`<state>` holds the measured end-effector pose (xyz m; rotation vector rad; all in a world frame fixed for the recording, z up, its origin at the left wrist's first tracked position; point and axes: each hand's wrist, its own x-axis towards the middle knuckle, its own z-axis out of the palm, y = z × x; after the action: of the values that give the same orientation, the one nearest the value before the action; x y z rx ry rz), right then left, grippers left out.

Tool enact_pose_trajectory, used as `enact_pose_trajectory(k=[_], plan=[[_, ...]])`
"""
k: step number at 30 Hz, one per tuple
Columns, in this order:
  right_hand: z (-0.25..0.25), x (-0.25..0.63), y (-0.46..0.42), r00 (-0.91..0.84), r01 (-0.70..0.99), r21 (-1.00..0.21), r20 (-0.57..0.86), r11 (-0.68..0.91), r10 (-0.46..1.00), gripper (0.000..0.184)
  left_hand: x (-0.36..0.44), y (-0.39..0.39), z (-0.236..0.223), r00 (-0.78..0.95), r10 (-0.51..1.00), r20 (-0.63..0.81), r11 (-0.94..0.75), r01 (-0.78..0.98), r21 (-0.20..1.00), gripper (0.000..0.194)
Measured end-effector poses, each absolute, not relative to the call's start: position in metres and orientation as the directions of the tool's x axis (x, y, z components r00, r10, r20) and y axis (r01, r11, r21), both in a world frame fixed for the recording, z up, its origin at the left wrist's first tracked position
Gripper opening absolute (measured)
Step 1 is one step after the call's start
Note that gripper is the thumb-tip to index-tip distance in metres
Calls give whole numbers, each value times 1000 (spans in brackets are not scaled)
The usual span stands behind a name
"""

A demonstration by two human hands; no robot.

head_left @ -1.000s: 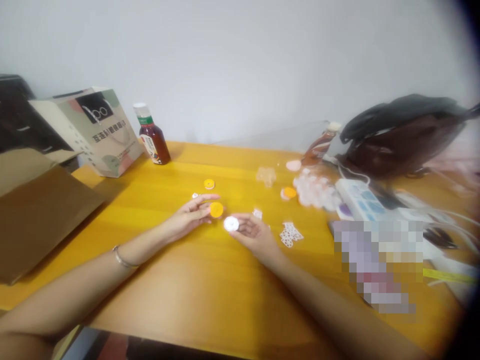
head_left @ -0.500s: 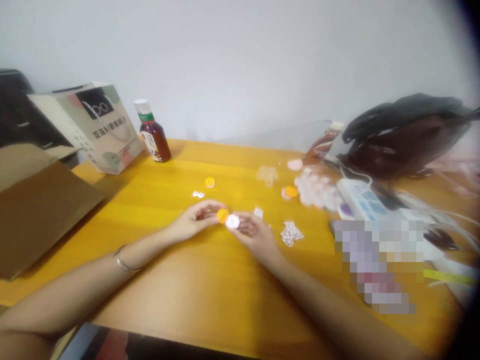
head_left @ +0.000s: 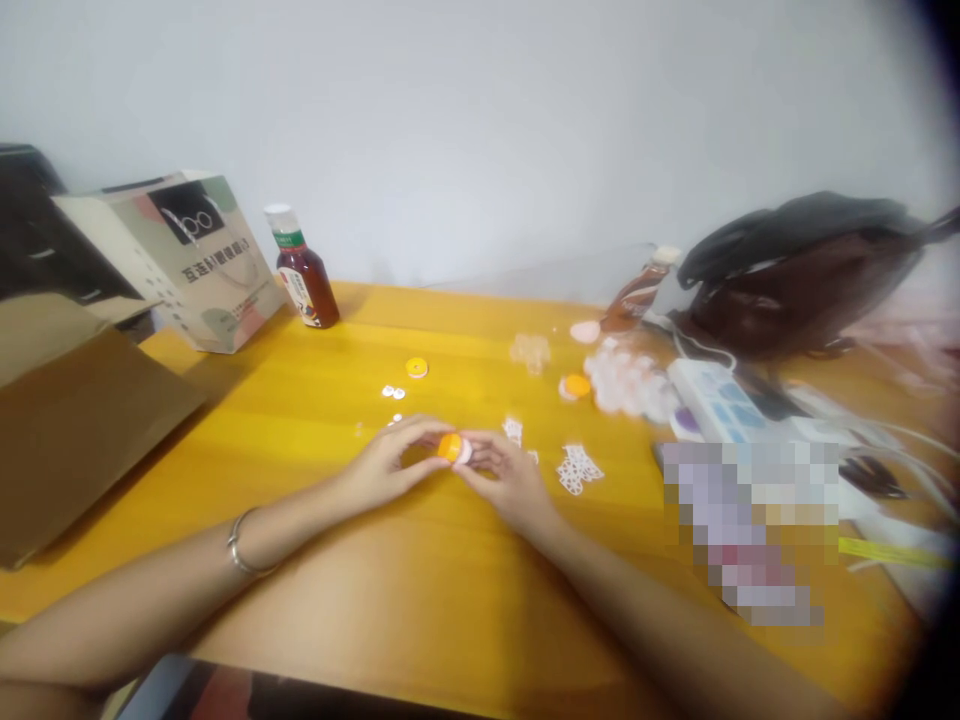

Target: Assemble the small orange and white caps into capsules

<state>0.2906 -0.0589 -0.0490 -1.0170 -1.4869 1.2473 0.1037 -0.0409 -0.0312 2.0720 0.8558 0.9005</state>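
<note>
1. Centrally in the head view, the left hand (head_left: 382,465) gripped an orange disc (head_left: 450,446) between thumb and fingertips, above the desk (head_left: 360,620).
2. Opposite it, the right hand (head_left: 517,485) pinched a white disc (head_left: 466,454). The two discs overlapped in view, the orange one nearer the left hand; whether they were joined, the blur did not let one tell.
3. Beyond the left hand, a yellow-topped disc (head_left: 417,367) lay flat on the desk, with a pair of small white rounds (head_left: 393,392) just beside it.
4. To the right of the right hand lay a cluster of white openwork pieces (head_left: 577,468), and a smaller white piece (head_left: 512,430) sat behind that hand.
5. Farther right, an orange-topped round (head_left: 577,386) lay beside a blurred heap of pale pieces (head_left: 630,380), near a white power strip (head_left: 716,400).
6. Toward the wall, a bottle of dark red liquid (head_left: 309,290) stood upright beside a printed paper bag (head_left: 206,265). An open cardboard box (head_left: 90,430) occupied the left side, and a dark bag (head_left: 802,285) the right.
7. A bracelet (head_left: 238,545) circled the left wrist.
</note>
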Motion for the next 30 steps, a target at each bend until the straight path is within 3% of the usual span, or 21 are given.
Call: enact_pose_trajectory(k=[13, 30], plan=[[-49, 290, -59, -262, -87, -996, 19, -4, 965, 40, 99, -43, -25, 622, 674, 399, -705, 381, 598, 34], [-49, 290, -58, -288, -58, -998, -7, -24, 958, 25, 99, -45, -30, 639, 671, 376, -720, 440, 536, 31]])
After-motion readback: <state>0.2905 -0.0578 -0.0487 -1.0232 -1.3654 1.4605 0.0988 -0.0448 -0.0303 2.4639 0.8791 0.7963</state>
